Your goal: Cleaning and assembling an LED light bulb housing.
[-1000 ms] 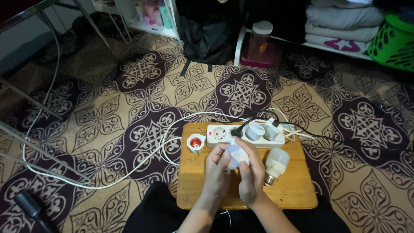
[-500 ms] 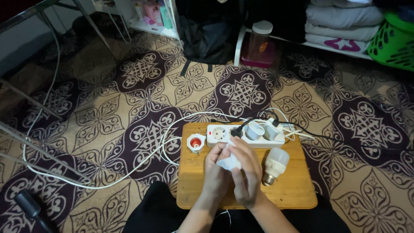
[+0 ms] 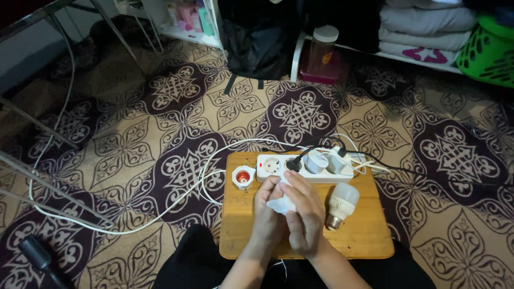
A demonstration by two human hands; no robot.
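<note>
Both hands, left hand (image 3: 266, 214) and right hand (image 3: 304, 214), are closed around a small white object (image 3: 280, 204) (can't tell what) over the wooden board (image 3: 364, 235). Power strip (image 3: 305, 167) just behind, bulb (image 3: 341, 204) lying right, lamp socket (image 3: 243, 177) left.

Both hands together, left hand (image 3: 269, 214) cupped, right hand (image 3: 305, 214) fingers curled

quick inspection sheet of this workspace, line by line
surface: small wooden board on a patterned carpet
job's things: small white object held between both hands
clutter: bulb lying on the board, red-centred lamp socket
grippers: left hand and right hand both closed on the white object
cables: white cord looping over the carpet, power strip with plugs in
surroundings: backpack, jar, green basket
</note>
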